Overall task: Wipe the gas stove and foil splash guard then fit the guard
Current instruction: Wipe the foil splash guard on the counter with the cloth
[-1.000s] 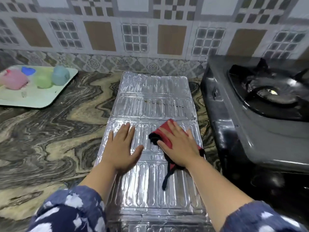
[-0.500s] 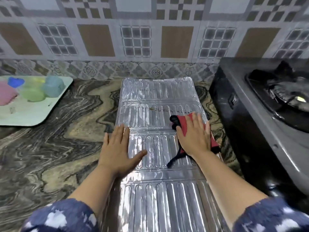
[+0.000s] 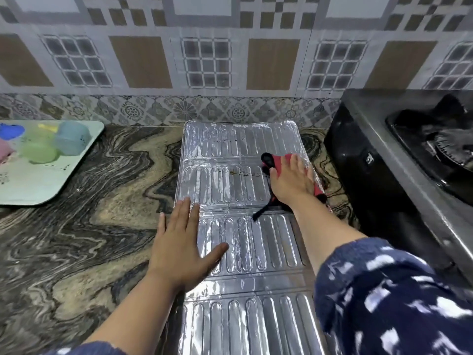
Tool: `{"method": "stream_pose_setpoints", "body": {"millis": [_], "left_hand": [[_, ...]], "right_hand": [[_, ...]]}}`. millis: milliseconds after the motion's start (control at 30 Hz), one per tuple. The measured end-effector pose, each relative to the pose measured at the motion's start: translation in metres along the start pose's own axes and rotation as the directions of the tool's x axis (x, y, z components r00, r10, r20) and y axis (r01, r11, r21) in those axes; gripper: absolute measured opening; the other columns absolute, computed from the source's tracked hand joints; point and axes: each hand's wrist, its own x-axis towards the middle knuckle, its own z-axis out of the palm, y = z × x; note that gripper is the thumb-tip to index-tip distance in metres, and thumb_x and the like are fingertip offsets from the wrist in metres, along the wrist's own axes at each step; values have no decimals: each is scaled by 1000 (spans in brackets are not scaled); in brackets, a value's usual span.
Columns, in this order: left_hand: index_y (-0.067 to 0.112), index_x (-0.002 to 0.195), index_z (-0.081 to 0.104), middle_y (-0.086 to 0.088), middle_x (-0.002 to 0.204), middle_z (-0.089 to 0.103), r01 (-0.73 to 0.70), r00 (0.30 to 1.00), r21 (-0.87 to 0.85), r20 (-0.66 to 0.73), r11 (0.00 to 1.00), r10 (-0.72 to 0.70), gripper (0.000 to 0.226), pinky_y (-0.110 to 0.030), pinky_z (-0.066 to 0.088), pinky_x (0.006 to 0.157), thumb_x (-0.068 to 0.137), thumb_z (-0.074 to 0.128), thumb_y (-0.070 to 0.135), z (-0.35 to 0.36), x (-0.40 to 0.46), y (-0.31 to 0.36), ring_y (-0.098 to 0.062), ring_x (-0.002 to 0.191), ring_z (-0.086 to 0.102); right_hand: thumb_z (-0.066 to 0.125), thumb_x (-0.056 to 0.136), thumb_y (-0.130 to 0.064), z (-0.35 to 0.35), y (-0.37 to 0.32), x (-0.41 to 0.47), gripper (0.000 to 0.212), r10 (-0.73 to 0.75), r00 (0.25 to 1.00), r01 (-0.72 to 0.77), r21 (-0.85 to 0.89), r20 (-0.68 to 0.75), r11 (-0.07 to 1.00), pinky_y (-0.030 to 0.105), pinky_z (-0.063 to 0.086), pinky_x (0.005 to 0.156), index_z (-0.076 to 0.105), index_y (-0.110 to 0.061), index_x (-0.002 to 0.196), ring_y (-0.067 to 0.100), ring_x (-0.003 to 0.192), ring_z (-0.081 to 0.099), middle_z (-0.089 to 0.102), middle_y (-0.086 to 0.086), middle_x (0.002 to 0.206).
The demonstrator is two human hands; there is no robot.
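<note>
A kitchen counter seen from above, from the viewpoint of the person working. A ribbed foil splash guard [image 3: 238, 190] lies unfolded and flat on a swirled marble counter [image 3: 84, 226], running from the tiled wall toward the viewer. The left hand [image 3: 183, 245] rests flat on the guard's left edge, fingers straight and spread, pinning the sheet down. The right hand [image 3: 291, 181] presses a red cloth [image 3: 275, 161] against the far right part of the guard with fingers laid flat, not curled round it; a dark strap from the cloth trails toward the viewer. A small brown stain [image 3: 234, 172] shows on the foil just left of the cloth. A black gas stove [image 3: 399, 160] stands just to the right of the guard. A pale tray [image 3: 38, 185] with pastel cups sits well apart at the far left.

The step in hand appears to be wiping the guard. The next move likely calls for sweeping the cloth left across the stain while the left hand keeps the light foil from sliding or crumpling.
</note>
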Motion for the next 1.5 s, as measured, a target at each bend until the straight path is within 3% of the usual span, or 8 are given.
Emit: {"method": "stream_pose_setpoints", "body": {"millis": [300, 600, 767, 900, 1033, 1167, 1267, 1500], "left_hand": [[16, 152, -10, -2, 159, -18, -7, 1000, 24, 7, 1000, 7, 106, -44, -7, 119, 74, 10, 86, -2, 0, 0, -15, 146, -17], [14, 152, -7, -6, 160, -14, -86, 996, 57, 38, 995, 84, 110, -42, -10, 119, 72, 5, 87, -5, -14, -4, -18, 147, -15], [19, 151, -11, 0, 158, -19, -132, 991, 44, 44, 990, 130, 105, -43, -10, 119, 74, 11, 87, -7, -33, -7, -14, 146, -18], [19, 152, -8, 4, 158, -17, -70, 998, -57, -2, 996, 70, 104, -42, -9, 119, 76, 17, 86, -8, -22, -19, -10, 146, -14], [14, 152, -8, -1, 158, -18, -4, 999, 41, 46, 999, 2, 111, -46, -8, 119, 71, 11, 89, -8, -7, -36, -13, 145, -20], [14, 153, -4, -3, 160, -12, -17, 1000, 26, 25, 1000, 17, 110, -46, -7, 119, 72, 12, 88, -5, -7, -34, -14, 146, -17], [13, 152, -5, -4, 160, -11, -6, 1000, 50, 16, 999, 5, 110, -47, -6, 119, 71, 10, 86, -7, -7, -34, -14, 146, -17], [16, 152, -9, 2, 157, -22, 11, 999, 18, 43, 1000, -12, 108, -46, -10, 118, 74, 14, 87, -9, -9, -33, -12, 144, -22]], "right_hand": [[16, 100, -47, 16, -65, -26, 58, -403, 913, 401, 34, 71, 915, 38, -5, 117, 8, -25, 153, 14, 148, -4, -4, -3, 162], [23, 100, -47, 15, -44, -79, 54, -491, 868, 483, 98, 77, 870, 34, -3, 118, 15, -30, 151, 7, 148, 1, 3, -11, 161], [30, 95, -54, 9, -23, -103, 61, -524, 852, 523, 71, -12, 849, 34, -7, 117, 19, -33, 150, 9, 148, 6, 16, -12, 159], [27, 95, -58, 13, -20, -105, 61, -516, 854, 515, 36, 73, 857, 30, -4, 115, 13, -37, 151, 7, 147, 3, 5, -13, 160], [15, 91, -63, 18, -39, -102, 58, -630, 767, 629, 52, 120, 776, 41, -4, 119, 14, -47, 147, 3, 147, -3, 0, -18, 159], [21, 97, -56, 21, -75, -83, 50, -692, 712, 693, 47, 119, 720, 48, -8, 118, 18, -47, 146, 4, 147, -4, 2, -19, 159], [21, 97, -55, 22, -95, -54, 51, -676, 728, 677, 31, 117, 735, 53, -11, 116, 19, -45, 147, 8, 148, -4, 3, -17, 160], [25, 100, -49, 10, -77, -7, 52, -467, 877, 462, 70, 110, 884, 53, -9, 117, 20, -35, 150, 13, 148, -4, 5, -7, 161]]}}
